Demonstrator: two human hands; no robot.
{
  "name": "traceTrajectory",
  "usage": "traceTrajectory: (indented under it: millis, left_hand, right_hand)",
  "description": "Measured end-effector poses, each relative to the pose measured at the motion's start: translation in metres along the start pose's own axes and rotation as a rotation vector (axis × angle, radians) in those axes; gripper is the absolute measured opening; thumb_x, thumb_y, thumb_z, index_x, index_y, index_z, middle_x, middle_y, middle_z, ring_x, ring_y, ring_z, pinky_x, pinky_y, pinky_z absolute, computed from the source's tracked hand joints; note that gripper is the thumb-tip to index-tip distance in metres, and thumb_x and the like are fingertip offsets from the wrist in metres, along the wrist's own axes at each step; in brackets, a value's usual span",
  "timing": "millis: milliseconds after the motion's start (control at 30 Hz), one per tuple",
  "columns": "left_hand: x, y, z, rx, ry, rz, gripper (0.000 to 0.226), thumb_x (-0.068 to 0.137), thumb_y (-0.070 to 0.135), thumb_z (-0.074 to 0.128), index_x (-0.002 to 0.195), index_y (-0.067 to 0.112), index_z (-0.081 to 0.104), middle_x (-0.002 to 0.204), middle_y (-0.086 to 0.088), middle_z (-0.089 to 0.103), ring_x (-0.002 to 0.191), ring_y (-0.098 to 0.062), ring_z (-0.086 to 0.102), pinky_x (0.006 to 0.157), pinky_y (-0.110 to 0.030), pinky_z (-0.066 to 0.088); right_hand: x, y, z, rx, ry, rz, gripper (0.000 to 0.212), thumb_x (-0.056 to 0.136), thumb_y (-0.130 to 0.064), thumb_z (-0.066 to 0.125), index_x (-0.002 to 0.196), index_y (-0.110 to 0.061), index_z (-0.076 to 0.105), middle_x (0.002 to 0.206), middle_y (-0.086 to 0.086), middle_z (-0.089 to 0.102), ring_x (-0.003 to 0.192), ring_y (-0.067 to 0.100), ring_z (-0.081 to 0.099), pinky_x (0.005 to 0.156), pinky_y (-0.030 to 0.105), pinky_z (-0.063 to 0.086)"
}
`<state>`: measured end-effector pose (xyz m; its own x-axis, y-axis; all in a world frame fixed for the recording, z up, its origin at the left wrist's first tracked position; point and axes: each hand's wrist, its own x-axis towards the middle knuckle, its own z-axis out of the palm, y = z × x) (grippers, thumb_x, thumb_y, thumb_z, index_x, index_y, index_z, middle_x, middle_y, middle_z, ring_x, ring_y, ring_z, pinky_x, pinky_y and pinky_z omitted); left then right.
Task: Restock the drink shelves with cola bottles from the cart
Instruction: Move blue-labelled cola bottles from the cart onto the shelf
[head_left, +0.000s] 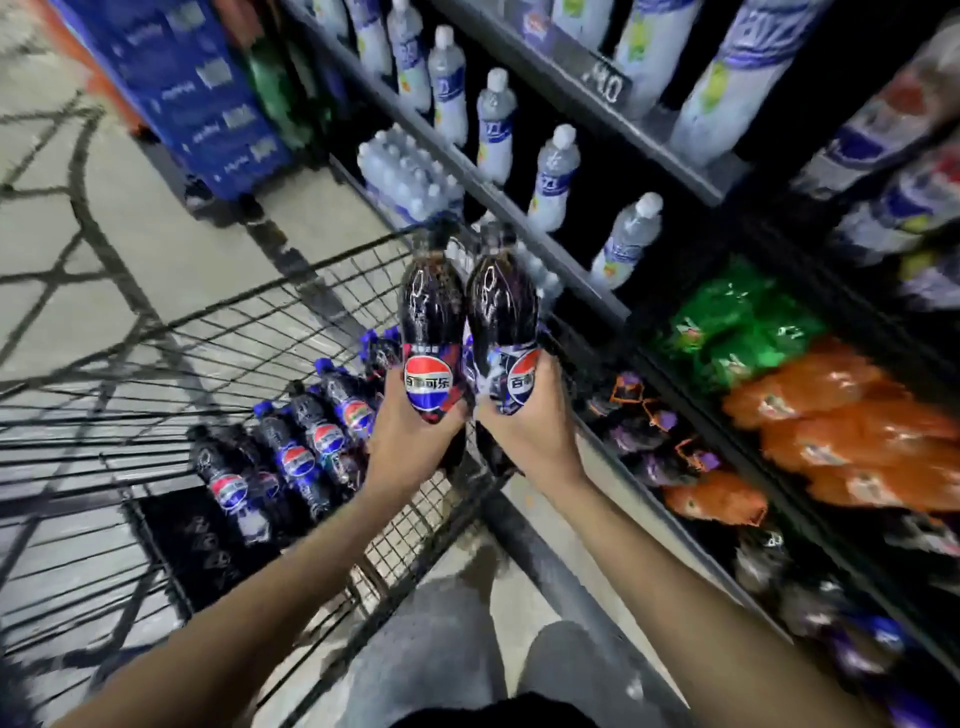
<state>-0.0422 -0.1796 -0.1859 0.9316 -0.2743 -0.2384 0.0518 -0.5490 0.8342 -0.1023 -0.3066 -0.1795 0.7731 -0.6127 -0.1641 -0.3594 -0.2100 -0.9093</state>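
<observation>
Two colas are held up side by side, touching. The left bottle (431, 312) is gripped low on its label by the left hand (410, 447), the right bottle (501, 306) by the right hand (530, 431), fingers (485, 408) curled round each. The cart (208, 332) rim sits just below the fingers, the shelf edge (519, 218) close on their right. Spare cola bottles (291, 452) are left lying down-left; open floor (171, 244) is seen far left.

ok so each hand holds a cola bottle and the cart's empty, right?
Not empty: the head view shows several cola bottles lying in the cart. The rest holds: the left hand grips the left bottle, the right hand the right bottle.
</observation>
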Motion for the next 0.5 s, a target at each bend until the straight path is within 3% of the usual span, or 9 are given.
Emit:
traceTrajectory:
  millis: [100,200,333,433,500]
  left_hand:
    - [-0.037,0.031,0.033,-0.003,-0.051,0.16,0.05,0.078,0.03,0.076,0.113,0.028,0.042,0.094,0.026,0.047,0.083,0.029,0.045,0.069,0.002,0.035]
    - [-0.09,0.056,0.067,-0.015,-0.153,0.263,0.046,0.079,0.029,0.076,0.112,0.023,0.045,0.091,0.025,0.049,0.081,0.028,0.048,0.065,0.005,0.034]
    - [-0.168,0.083,0.117,-0.035,-0.367,0.303,0.043,0.08,0.031,0.073,0.113,0.021,0.045,0.095,0.009,0.061,0.083,0.006,0.058,0.067,-0.01,0.045]
    - [-0.232,0.102,0.157,-0.031,-0.483,0.385,0.045,0.081,0.027,0.073,0.113,0.024,0.042,0.092,0.017,0.057,0.077,0.013,0.056,0.06,-0.003,0.041]
    - [-0.275,0.116,0.183,-0.055,-0.563,0.435,0.044,0.082,0.023,0.073,0.113,0.022,0.042,0.091,0.017,0.056,0.073,0.019,0.054,0.06,0.0,0.039]
  right_hand:
    - [-0.037,0.007,-0.055,0.046,0.147,-0.015,0.051,0.065,-0.039,0.063,0.11,-0.02,0.048,0.103,-0.001,0.055,0.093,0.011,0.057,0.075,0.016,0.041]
    - [-0.086,0.022,-0.114,0.06,0.26,-0.015,0.053,0.066,-0.04,0.062,0.112,-0.018,0.049,0.105,0.002,0.055,0.096,0.014,0.058,0.081,0.024,0.045]
    - [-0.164,0.048,-0.193,0.043,0.445,-0.004,0.049,0.067,-0.04,0.066,0.108,-0.022,0.047,0.098,-0.008,0.051,0.087,-0.001,0.05,0.075,0.018,0.039]
    - [-0.223,0.068,-0.249,0.033,0.58,0.015,0.045,0.067,-0.037,0.069,0.105,-0.023,0.05,0.101,-0.004,0.055,0.09,0.003,0.054,0.077,0.015,0.04]
    - [-0.263,0.078,-0.285,0.019,0.678,0.024,0.044,0.062,-0.041,0.066,0.1,-0.031,0.046,0.096,-0.008,0.055,0.083,-0.009,0.053,0.072,0.004,0.037]
